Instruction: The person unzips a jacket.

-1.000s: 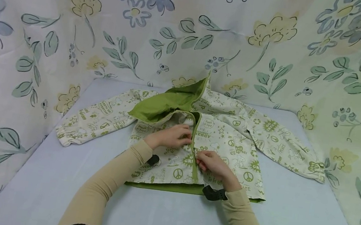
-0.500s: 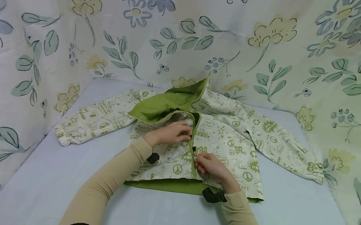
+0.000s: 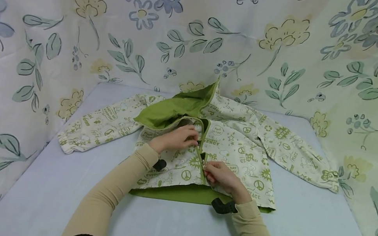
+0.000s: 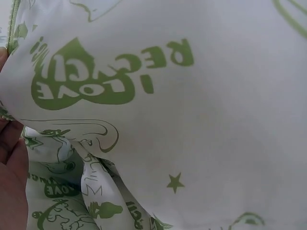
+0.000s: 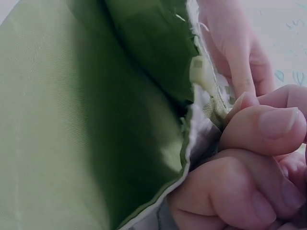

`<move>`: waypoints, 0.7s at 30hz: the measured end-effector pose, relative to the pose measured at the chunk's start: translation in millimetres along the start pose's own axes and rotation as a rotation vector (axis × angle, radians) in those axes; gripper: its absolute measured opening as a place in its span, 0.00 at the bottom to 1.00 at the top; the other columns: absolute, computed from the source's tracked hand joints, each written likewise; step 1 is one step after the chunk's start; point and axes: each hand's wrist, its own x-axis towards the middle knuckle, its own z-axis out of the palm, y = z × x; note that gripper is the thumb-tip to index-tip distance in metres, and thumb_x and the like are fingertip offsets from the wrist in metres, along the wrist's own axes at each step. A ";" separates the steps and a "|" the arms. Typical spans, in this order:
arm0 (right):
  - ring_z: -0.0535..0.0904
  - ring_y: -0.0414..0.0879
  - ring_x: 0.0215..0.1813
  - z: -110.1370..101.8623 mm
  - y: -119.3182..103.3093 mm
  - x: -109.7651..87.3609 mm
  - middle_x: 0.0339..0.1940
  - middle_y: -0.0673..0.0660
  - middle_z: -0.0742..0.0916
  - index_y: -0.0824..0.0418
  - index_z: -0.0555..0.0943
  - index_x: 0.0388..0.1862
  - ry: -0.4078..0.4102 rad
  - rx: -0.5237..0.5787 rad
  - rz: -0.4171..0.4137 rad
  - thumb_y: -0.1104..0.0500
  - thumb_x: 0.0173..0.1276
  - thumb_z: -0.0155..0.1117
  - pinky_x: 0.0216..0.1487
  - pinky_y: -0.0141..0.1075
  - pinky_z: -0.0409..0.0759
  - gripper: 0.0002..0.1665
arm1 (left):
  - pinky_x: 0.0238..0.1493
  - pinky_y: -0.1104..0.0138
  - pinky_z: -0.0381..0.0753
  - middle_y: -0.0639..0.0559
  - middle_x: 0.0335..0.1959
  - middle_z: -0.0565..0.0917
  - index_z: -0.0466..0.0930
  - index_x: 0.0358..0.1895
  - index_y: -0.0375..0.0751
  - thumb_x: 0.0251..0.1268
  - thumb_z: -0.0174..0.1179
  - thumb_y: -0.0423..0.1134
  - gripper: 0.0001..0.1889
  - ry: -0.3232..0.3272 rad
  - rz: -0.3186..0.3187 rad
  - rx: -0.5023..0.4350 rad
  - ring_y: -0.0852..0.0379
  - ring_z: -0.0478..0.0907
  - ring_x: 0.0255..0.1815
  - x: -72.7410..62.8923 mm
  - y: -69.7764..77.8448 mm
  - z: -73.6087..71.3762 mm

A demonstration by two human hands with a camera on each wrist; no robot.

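A white hooded jacket (image 3: 234, 151) with green print and a green lining lies front up, its hood tipped to the left. Down its front runs a green-edged zipper (image 3: 202, 139), parted at the neck, with a dark gap beside the right fingertips. My left hand (image 3: 181, 137) pinches the left front edge beside the zipper; in the left wrist view only part of that hand shows, at the printed cloth. Lower down, my right hand (image 3: 222, 174) pinches at the zipper. In the right wrist view its curled fingers hide the pull, near a pale plastic zipper piece (image 5: 200, 72).
Both sleeves spread outward, the left sleeve (image 3: 103, 123) and the right sleeve (image 3: 297, 157). Under the jacket is a pale table (image 3: 168, 229). A floral curtain (image 3: 197, 48) stands behind and at both sides. Dark wrist straps sit on both arms.
My right hand has shifted slightly down and left along the zipper, and a dark gap has opened above it. The front hem has risen in the middle, showing more green lining.
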 end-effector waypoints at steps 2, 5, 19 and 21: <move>0.58 0.42 0.15 -2.1 6.6 3.3 0.11 0.51 0.68 0.66 0.71 0.23 0.005 0.015 0.003 0.63 0.74 0.45 0.19 0.33 0.58 0.18 | 0.35 0.67 0.68 0.56 0.36 0.68 0.76 0.37 0.49 0.69 0.54 0.41 0.03 -0.001 -0.013 0.010 0.59 0.65 0.34 -0.2 -1.1 -0.1; 0.58 0.42 0.15 -3.7 12.0 6.0 0.10 0.51 0.67 0.65 0.71 0.22 0.012 0.028 0.006 0.61 0.74 0.47 0.19 0.33 0.59 0.18 | 0.35 0.67 0.68 0.57 0.36 0.68 0.76 0.38 0.50 0.69 0.53 0.42 0.03 -0.001 -0.032 0.017 0.59 0.65 0.34 -0.7 -2.4 -0.2; 0.59 0.40 0.14 -5.4 17.1 6.8 0.11 0.50 0.68 0.64 0.72 0.22 0.010 0.037 -0.027 0.59 0.73 0.48 0.17 0.31 0.59 0.18 | 0.33 0.65 0.65 0.52 0.33 0.66 0.75 0.36 0.46 0.68 0.54 0.39 0.03 0.049 -0.018 -0.008 0.57 0.61 0.30 -1.9 -6.4 -0.9; 0.59 0.41 0.14 -5.4 17.4 6.7 0.10 0.50 0.68 0.64 0.72 0.22 0.010 0.038 -0.027 0.59 0.73 0.48 0.17 0.31 0.59 0.18 | 0.33 0.65 0.65 0.52 0.33 0.66 0.75 0.36 0.46 0.68 0.54 0.39 0.03 0.052 -0.019 -0.012 0.57 0.62 0.30 -1.9 -6.2 -1.0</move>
